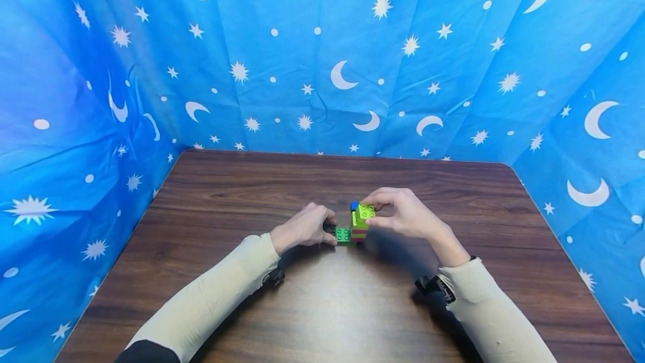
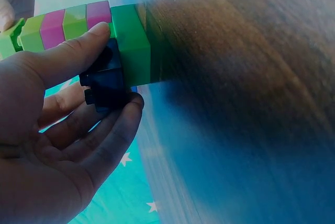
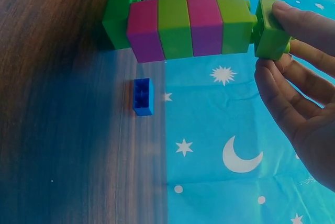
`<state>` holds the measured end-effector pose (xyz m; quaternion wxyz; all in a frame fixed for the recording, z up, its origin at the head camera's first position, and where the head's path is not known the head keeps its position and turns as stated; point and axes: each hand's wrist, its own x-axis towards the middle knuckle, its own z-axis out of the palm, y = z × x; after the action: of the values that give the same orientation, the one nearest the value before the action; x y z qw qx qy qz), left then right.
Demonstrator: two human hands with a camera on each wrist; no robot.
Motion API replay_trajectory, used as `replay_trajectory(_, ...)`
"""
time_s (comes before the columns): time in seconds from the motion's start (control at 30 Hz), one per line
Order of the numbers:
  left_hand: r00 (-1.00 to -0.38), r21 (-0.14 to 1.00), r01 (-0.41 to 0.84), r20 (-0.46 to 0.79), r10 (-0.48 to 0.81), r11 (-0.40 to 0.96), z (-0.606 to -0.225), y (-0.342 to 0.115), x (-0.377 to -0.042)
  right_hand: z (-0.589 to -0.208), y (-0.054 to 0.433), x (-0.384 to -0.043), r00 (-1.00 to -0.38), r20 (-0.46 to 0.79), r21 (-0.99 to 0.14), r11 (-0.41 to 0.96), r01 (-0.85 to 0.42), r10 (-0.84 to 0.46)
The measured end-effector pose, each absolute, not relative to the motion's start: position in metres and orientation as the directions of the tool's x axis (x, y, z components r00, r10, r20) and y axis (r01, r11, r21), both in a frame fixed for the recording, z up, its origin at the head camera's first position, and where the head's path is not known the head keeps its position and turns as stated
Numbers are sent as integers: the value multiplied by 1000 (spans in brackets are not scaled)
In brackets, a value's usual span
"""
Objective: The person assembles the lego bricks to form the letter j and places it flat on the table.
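A column of alternating pink and lime bricks [image 3: 207, 25] rises from the end of a green base brick [image 2: 133, 46] on the table. My left hand [image 1: 304, 226] grips black bricks [image 2: 107, 82] at the base's other end, with the thumb near the foot of the column. Between thumb and fingers, my right hand [image 1: 403, 214] pinches a lime brick [image 3: 269, 33] at the column's top. That brick sits slightly tilted, with a gap showing the studs below it. How the black bricks join the base is partly hidden by the fingers.
A small blue brick [image 3: 143, 97] lies on the wooden table [image 1: 242, 184] behind the column. Blue cloth [image 1: 302, 49] with white moons and stars surrounds the table's back and sides. Dark wrist mounts [image 1: 435, 289] sit under both forearms.
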<state>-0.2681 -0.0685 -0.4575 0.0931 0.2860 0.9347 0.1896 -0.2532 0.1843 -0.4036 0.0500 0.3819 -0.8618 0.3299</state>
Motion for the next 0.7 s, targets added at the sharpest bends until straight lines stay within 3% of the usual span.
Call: replay_trajectory(0.7,-819,414,493,-76,569,765,-456,-68,-269,-409,176,-254,-691,327,-517,490,-702,-644)
